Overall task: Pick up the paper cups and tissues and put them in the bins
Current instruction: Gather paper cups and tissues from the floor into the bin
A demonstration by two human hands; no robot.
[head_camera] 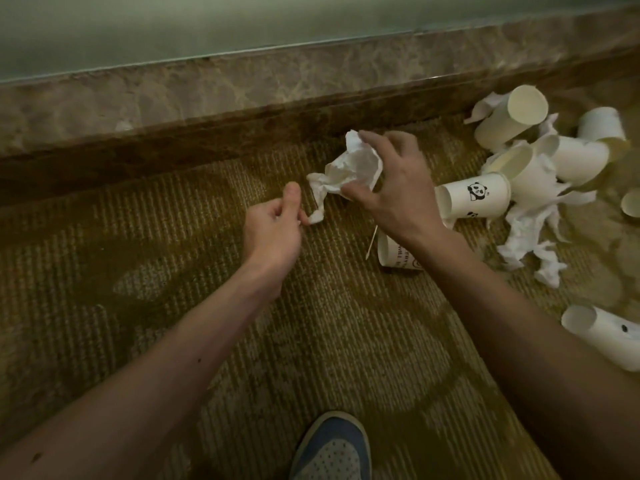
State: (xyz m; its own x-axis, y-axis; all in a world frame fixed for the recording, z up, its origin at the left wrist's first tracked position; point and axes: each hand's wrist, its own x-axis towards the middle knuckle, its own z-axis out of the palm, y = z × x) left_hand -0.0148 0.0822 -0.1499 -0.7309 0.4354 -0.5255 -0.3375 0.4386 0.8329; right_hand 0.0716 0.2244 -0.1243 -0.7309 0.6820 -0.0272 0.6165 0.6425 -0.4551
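Just left of the panda cup (pixel 472 199), in the head view, a crumpled tissue (pixel 349 168) is held above the carpet (pixel 173 271) by both hands. The bulk of it is gripped by the right hand (pixel 391 181), whose fingers are spread and curled over the wad from above. Its thin twisted tail is pinched by the curled fingers of the left hand (pixel 273 226), further left of the panda cup, with the thumb raised. The panda cup lies on its side, its open mouth turned toward the right wrist. Just below it, a lettered cup (pixel 398 254) is also tipped over and is partly hidden by the right forearm; a thin stick (pixel 372 244) lies against its left side. Above and to the right of the panda cup, a heap of paper cups (pixel 575 157) is piled on its sides, and torn tissues (pixel 526 233) are tangled among and below them. Well below and to the right, a lone cup (pixel 602 337) is cut off by the frame edge. Far below the panda cup, the toe of a shoe (pixel 332 448) is seen. Beyond everything, a marble ledge (pixel 242 88) runs along the carpet's far edge.
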